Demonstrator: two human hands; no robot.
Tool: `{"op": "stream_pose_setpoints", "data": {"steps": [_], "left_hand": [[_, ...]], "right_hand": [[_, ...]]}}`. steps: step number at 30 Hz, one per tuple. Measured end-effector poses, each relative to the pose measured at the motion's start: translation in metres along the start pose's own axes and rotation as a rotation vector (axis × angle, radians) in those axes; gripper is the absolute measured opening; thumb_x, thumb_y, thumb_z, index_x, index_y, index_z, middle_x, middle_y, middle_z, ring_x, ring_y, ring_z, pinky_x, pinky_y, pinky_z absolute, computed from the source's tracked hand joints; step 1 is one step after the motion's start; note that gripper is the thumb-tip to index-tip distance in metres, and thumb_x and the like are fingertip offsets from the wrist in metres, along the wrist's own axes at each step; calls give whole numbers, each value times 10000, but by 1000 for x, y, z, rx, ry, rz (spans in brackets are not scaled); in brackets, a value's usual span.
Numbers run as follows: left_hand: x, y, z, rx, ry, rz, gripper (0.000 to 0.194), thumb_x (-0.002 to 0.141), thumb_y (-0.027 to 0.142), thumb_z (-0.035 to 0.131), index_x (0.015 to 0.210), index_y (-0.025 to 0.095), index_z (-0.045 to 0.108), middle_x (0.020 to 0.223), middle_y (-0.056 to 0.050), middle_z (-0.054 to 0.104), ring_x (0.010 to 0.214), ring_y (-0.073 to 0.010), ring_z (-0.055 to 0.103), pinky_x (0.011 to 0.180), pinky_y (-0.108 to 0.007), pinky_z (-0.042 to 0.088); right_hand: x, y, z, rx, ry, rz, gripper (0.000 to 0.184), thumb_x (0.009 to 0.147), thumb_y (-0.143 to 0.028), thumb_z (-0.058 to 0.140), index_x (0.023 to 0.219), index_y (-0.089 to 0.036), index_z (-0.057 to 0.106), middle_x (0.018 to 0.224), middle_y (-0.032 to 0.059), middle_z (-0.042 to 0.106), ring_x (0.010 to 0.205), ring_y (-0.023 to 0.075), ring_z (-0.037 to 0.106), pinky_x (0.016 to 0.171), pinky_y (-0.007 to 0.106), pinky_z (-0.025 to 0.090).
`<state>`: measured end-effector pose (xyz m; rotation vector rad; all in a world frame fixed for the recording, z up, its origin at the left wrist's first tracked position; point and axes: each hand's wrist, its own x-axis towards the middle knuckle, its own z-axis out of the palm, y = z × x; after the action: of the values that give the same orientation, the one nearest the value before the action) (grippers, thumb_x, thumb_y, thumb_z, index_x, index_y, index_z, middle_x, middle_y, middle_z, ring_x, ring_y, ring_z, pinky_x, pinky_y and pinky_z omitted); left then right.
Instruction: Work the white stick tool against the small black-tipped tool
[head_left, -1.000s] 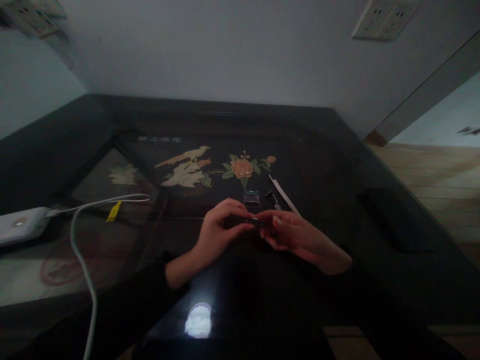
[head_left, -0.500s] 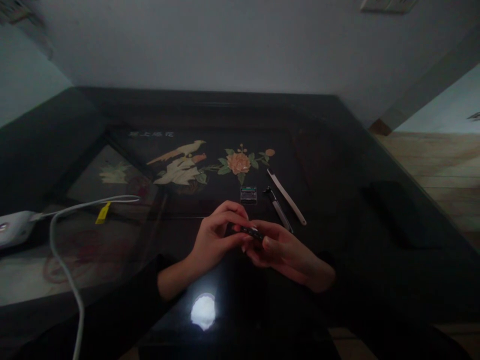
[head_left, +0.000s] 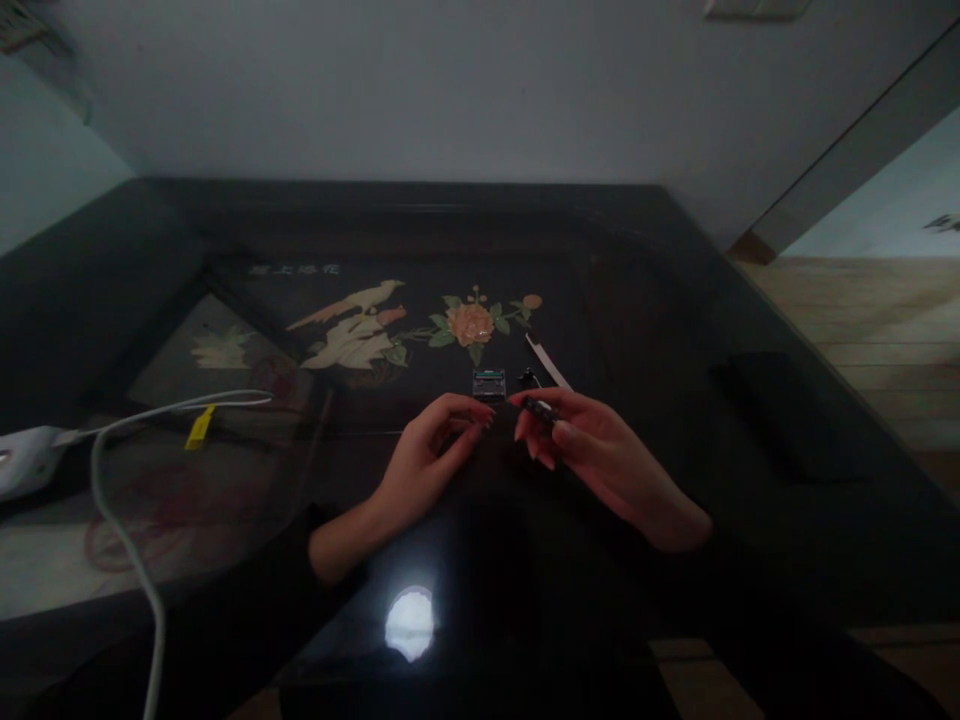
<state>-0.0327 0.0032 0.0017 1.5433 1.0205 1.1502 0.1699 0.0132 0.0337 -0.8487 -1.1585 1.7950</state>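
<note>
My right hand (head_left: 600, 455) pinches a small dark oblong part (head_left: 540, 408) between thumb and fingertips, just above the dark glass table (head_left: 660, 300). My left hand (head_left: 431, 455) hovers a little to its left with fingers curled and nothing visible in them; the two hands are apart. Just beyond the fingertips lies a small square electronic piece (head_left: 489, 383) with a greenish face. A thin pale strip tool (head_left: 546, 361) and a small dark tool (head_left: 528, 378) lie beside it, partly hidden by my right hand.
A white charger box (head_left: 26, 460) with a white cable (head_left: 127, 520) and yellow tag (head_left: 199, 427) sits at the left. The table top shows a bird and flower inlay (head_left: 420, 325). A dark flat object (head_left: 780, 410) lies at the right. A lamp glare (head_left: 409, 622) shows near the front.
The hands were joined on the small dark part; now they have separated, the right hand carrying the part up and to the right, the left hand letting go.
</note>
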Motion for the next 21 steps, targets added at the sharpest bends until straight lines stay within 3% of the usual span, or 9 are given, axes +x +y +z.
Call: {"op": "stream_pose_setpoints", "data": {"steps": [4,9,15,21], "left_hand": [[1,3,5,-87,-49,-162,173,853,210,588,1017,163,615,1063,-83,668,1010,-189,628,903,-334,503],[-1,6,19,-384,-50,-373,239,822,200,646,1059,169,637,1168,-93,661,1172,-229,573,1036,-398,416],[3,12,45,-795,64,-648,231,819,146,630,1035,147,710,1252,-103,635,1229,-242,530,1063,-391,397],[15,16,57,-898,96,-719,245,810,64,581,989,119,739,1131,-102,698,1106,-198,598,1059,-362,409]], "right_hand": [[3,-8,-21,-368,193,-104,372,737,-337,767,1080,-220,684,988,51,704,878,166,648,770,297,525],[3,-6,-34,-635,162,-100,338,764,-335,727,1080,-224,681,1184,85,675,1056,239,646,953,456,509],[1,6,-34,-731,162,-133,326,784,-301,714,1088,-191,672,1271,128,586,1151,253,601,966,448,517],[2,11,-35,-944,200,-128,294,770,-247,735,1052,-176,694,1255,154,600,1164,294,591,962,478,508]]}}
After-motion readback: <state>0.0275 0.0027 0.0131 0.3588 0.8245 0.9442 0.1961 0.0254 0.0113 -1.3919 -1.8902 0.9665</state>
